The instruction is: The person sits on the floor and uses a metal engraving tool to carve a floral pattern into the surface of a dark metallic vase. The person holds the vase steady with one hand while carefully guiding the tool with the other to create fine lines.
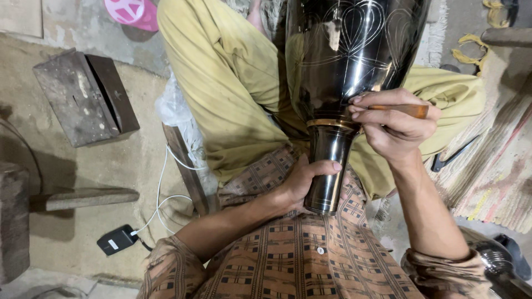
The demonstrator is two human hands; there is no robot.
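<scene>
A tall dark polished metal vase (349, 61) with engraved line patterns lies across my lap, its narrow neck toward me. My left hand (307, 185) wraps around the neck near its open end. My right hand (393, 124) grips a wooden-handled engraving tool (407, 110), the tip resting at the brass-coloured band (331, 123) where the neck meets the body. My legs in yellow-green trousers (233, 83) are folded under the vase.
A worn wooden block (86, 97) and a plank (83, 198) lie on the dusty floor at left. A black power adapter (117, 240) with white cable sits near my left elbow. A woven mat (493, 177) and scissors (451, 158) are at right. Another shiny metal piece (496, 260) is at bottom right.
</scene>
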